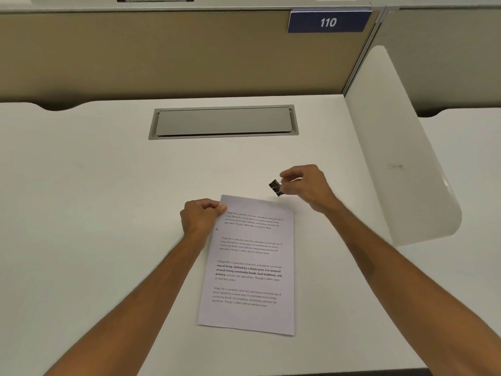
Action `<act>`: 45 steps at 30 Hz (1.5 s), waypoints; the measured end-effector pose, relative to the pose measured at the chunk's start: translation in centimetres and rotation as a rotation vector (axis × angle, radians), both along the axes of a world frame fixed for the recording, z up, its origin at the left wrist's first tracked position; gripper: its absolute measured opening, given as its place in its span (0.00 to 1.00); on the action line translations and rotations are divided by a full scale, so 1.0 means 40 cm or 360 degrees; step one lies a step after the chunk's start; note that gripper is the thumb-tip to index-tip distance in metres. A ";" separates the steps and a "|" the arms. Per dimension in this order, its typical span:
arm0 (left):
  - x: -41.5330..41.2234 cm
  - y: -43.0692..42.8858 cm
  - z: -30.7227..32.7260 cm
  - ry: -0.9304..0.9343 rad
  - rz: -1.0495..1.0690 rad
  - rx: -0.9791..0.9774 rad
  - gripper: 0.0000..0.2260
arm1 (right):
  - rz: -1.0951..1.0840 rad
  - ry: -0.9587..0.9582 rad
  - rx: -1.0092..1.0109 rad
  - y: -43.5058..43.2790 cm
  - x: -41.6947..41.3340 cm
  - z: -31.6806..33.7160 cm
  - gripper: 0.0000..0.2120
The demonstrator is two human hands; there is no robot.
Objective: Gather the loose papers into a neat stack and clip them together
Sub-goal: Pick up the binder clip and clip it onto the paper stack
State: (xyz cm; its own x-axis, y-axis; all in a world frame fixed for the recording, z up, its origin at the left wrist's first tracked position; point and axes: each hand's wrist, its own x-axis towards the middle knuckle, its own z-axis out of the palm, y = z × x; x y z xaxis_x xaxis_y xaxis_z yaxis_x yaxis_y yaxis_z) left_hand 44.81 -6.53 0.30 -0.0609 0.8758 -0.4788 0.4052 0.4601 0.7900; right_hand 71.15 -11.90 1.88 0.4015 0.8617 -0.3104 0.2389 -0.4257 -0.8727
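While the sheets lie squared on the desk, the clipping is the step in hand.

Papers: the stack of papers (249, 267) lies flat on the white desk (95, 213), printed side up, edges lined up as far as can be seen — the gathering looks done.
Left hand: the left hand (199, 217) pinches the stack's far left corner, fingers curled narrow around the edge, thumb on top.
Right hand: the right hand (306, 185) hovers just beyond the stack's far right corner, fingertips closed on the wire handles of a black binder clip (276, 187).
Clip: held in the air, apart from the paper; whether its mouth is squeezed open I cannot tell.
Next move: it seems to call for squeezing the handles, sliding the mouth over the far edge — then letting go while the left hand holds the sheets square.
Risk: sheets could shift if the corner pinch loosens.
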 end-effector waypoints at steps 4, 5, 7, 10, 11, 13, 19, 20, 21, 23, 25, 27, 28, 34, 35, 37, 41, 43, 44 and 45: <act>0.001 -0.001 0.003 0.0013 -0.0006 0.0031 0.07 | 0.0188 -0.0110 0.0026 0.028 -0.048 0.024 0.16; 0.001 -0.001 0.004 0.0012 -0.0010 0.0034 0.08 | 0.0235 -0.0148 0.0046 0.034 -0.058 0.029 0.16; 0.001 -0.004 0.006 0.0002 -0.0019 0.0039 0.08 | 0.0331 -0.0249 0.0096 0.047 -0.077 0.038 0.15; 0.000 -0.007 0.011 -0.0016 -0.0024 0.0041 0.10 | 0.0446 -0.0366 0.0177 0.065 -0.108 0.048 0.13; -0.001 -0.008 0.011 -0.0023 -0.0028 0.0039 0.09 | 0.0490 -0.0396 0.0194 0.070 -0.118 0.050 0.13; -0.003 -0.010 0.011 -0.0042 -0.0028 0.0047 0.09 | 0.0584 -0.0449 0.0213 0.079 -0.137 0.054 0.13; -0.009 -0.015 0.010 -0.0051 -0.0063 0.0102 0.09 | 0.0724 -0.0538 0.0236 0.097 -0.173 0.064 0.13; -0.011 -0.015 0.010 -0.0045 -0.0074 0.0108 0.08 | 0.0746 -0.0544 0.0241 0.098 -0.177 0.065 0.13; -0.012 -0.016 0.009 -0.0043 -0.0081 0.0110 0.07 | 0.0769 -0.0548 0.0247 0.099 -0.181 0.066 0.13; -0.014 -0.017 0.008 -0.0051 -0.0089 0.0108 0.04 | 0.0808 -0.0547 0.0254 0.100 -0.188 0.070 0.13; -0.016 -0.017 0.009 -0.0061 -0.0106 0.0115 0.03 | 0.0837 -0.0519 0.0257 0.102 -0.193 0.073 0.13; -0.016 -0.017 0.010 -0.0079 -0.0121 0.0125 0.03 | 0.0862 -0.0485 0.0262 0.105 -0.200 0.075 0.13; -0.015 -0.017 0.012 -0.0080 -0.0134 0.0133 0.04 | 0.0873 -0.0469 0.0264 0.108 -0.203 0.077 0.13; -0.018 -0.014 0.013 -0.0098 -0.0134 0.0168 0.08 | 0.0885 -0.0366 0.0268 0.121 -0.212 0.076 0.14; -0.018 -0.014 0.011 -0.0097 -0.0133 0.0171 0.08 | 0.0885 -0.0356 0.0266 0.121 -0.212 0.075 0.14; -0.018 -0.012 0.008 -0.0099 -0.0130 0.0162 0.06 | 0.0888 -0.0343 0.0260 0.121 -0.211 0.073 0.14; -0.018 -0.011 0.002 -0.0089 -0.0127 0.0135 0.05 | 0.0932 -0.0344 0.0219 0.124 -0.209 0.069 0.15; -0.019 -0.009 0.001 -0.0106 -0.0119 0.0131 0.06 | 0.0979 -0.0336 0.0213 0.124 -0.202 0.065 0.18; -0.020 -0.007 -0.001 -0.0128 -0.0109 0.0130 0.05 | 0.1003 -0.0304 0.0211 0.121 -0.196 0.061 0.22; -0.022 -0.005 -0.001 -0.0154 -0.0102 0.0132 0.05 | 0.0993 -0.0253 0.0210 0.115 -0.188 0.055 0.27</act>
